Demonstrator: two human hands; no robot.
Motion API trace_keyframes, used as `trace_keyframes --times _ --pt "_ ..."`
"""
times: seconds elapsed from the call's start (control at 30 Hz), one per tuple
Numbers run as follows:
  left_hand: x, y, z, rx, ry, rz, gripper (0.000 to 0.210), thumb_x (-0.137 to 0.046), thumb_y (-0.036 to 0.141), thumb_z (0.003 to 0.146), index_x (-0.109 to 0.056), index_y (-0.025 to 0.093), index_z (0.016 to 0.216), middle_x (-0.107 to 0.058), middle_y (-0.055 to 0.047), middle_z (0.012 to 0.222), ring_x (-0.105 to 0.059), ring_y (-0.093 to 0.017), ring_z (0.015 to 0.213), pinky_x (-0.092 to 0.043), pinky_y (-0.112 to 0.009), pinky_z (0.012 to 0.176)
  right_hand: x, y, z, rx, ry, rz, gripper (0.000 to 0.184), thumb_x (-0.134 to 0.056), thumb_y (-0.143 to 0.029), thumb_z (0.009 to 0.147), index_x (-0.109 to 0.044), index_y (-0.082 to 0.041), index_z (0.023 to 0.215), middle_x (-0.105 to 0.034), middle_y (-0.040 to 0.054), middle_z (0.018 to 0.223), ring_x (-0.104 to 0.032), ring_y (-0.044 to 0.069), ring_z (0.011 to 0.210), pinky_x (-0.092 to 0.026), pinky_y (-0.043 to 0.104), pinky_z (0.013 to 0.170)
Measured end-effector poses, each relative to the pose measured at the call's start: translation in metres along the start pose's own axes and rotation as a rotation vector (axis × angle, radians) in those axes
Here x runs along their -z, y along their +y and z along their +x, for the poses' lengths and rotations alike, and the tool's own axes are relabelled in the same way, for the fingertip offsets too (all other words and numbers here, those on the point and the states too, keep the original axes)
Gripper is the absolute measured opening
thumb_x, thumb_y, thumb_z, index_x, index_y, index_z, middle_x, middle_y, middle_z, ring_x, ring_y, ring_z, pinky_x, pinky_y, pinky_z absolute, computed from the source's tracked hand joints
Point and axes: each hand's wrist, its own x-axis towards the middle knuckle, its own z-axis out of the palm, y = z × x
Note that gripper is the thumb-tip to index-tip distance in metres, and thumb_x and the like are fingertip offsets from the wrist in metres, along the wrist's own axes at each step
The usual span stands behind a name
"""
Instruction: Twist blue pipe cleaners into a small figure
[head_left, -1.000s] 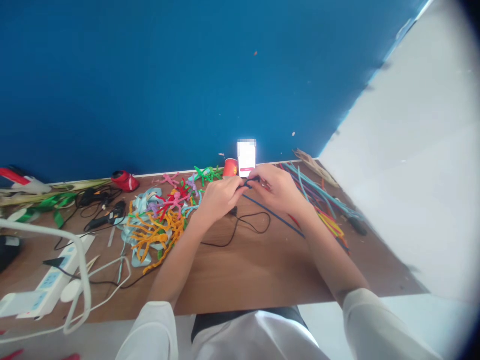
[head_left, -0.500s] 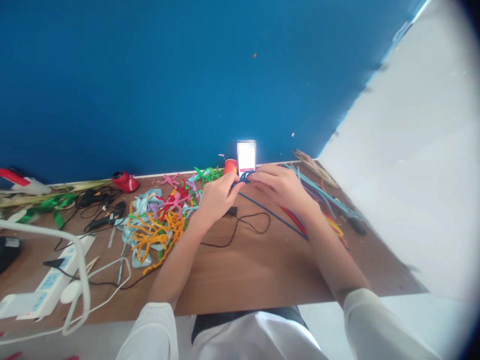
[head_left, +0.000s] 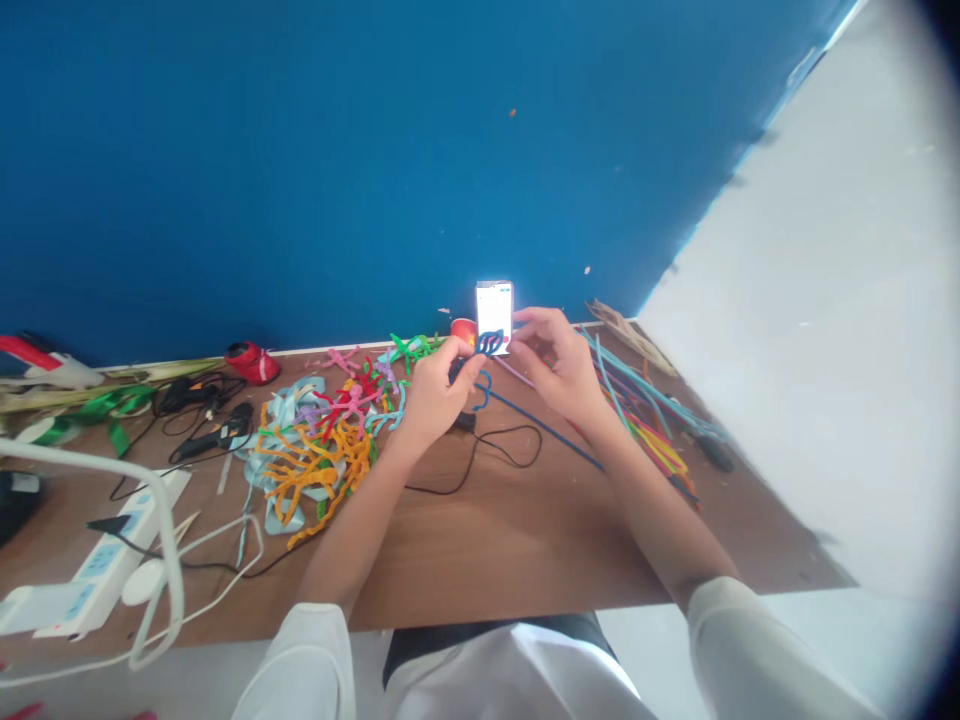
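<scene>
My left hand (head_left: 441,388) pinches a dark blue pipe cleaner (head_left: 490,343) bent into several loops, with a curled end hanging below the fingers. To the right of the loops, my right hand (head_left: 559,365) has its thumb and fingers apart and holds nothing. Behind the loops a lit phone (head_left: 493,300) leans upright near the blue wall. A red cup-like thing (head_left: 463,328) is partly hidden behind my left hand. Another straight blue pipe cleaner (head_left: 544,430) runs across the table between my forearms.
Orange twisted pipe-cleaner pieces (head_left: 315,470) lie left, beside pink figures (head_left: 352,402). Loose coloured pipe cleaners (head_left: 656,440) spread at the right. A black cable (head_left: 517,462) curls on the brown table (head_left: 480,550). A white power strip (head_left: 112,560) and glue gun (head_left: 217,435) are at left.
My right hand has let go of the blue loops and moved slightly right, its fingers spreading. The loops now show more fully in my left hand, and a curled end hangs down.
</scene>
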Motion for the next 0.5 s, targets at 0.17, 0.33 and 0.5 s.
trace_keyframes --times 0.17,0.33,0.5 --pt "0.000 0.001 0.000 0.092 -0.077 -0.245 0.025 -0.058 0.044 0.096 -0.056 0.021 0.088 -0.069 0.000 0.079 -0.061 -0.010 0.057 -0.046 -0.024 0.055 -0.003 -0.003 0.003 -0.180 -0.070 0.388 0.024 -0.071 -0.038 0.089 -0.066 -0.021 0.105 -0.070 0.0023 0.090 -0.063 0.015 0.077 -0.049 0.029 0.070" --pt "-0.001 0.002 -0.001 0.042 -0.099 -0.153 0.019 -0.058 0.039 0.097 -0.057 0.021 0.090 -0.059 0.004 0.063 -0.059 -0.012 0.055 -0.044 -0.024 0.054 -0.011 -0.002 0.003 -0.276 -0.102 0.584 0.032 -0.077 -0.048 0.082 -0.062 -0.020 0.089 -0.066 0.0002 0.080 -0.059 0.013 0.071 -0.047 0.028 0.065" --pt "-0.001 0.004 -0.002 -0.044 -0.024 0.011 0.017 -0.058 0.035 0.096 -0.057 0.021 0.088 -0.060 0.004 0.067 -0.055 -0.011 0.056 -0.041 -0.024 0.055 -0.017 0.005 0.001 -0.268 -0.122 0.564 0.030 -0.072 -0.049 0.086 -0.059 -0.021 0.088 -0.058 -0.0022 0.074 -0.047 0.010 0.062 -0.037 0.025 0.056"
